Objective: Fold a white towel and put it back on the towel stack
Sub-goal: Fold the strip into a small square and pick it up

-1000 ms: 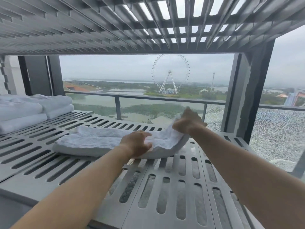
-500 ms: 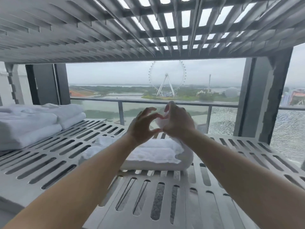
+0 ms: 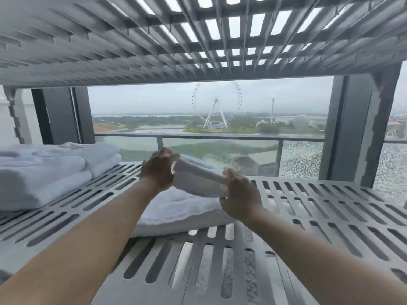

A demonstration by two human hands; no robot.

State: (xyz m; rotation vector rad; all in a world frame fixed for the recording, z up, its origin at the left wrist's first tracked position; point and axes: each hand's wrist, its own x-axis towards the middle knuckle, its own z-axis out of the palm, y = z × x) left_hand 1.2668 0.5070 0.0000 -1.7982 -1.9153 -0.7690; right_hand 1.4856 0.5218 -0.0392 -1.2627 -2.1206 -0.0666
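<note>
A white towel point(image 3: 182, 210) lies half folded on the grey slotted shelf point(image 3: 319, 208) in the middle of the view. Its upper folded end point(image 3: 196, 179) is raised off the shelf, tilted down to the right. My left hand point(image 3: 157, 172) grips the far left edge of that raised end. My right hand point(image 3: 240, 194) grips its near right edge. The lower layer of the towel rests flat under both hands. The towel stack point(image 3: 44, 172), several folded white towels, sits on the same shelf at the left.
A second slotted shelf point(image 3: 154, 40) hangs low overhead. Dark upright posts point(image 3: 352, 128) stand at the back right and back left. Behind the shelf are a glass railing point(image 3: 220, 137) and a window with a distant Ferris wheel.
The towel, first stretched wide across the shelf, has been folded over to half its length. Both hands rose together with the folded end and now hold it between them above the lower layer.
</note>
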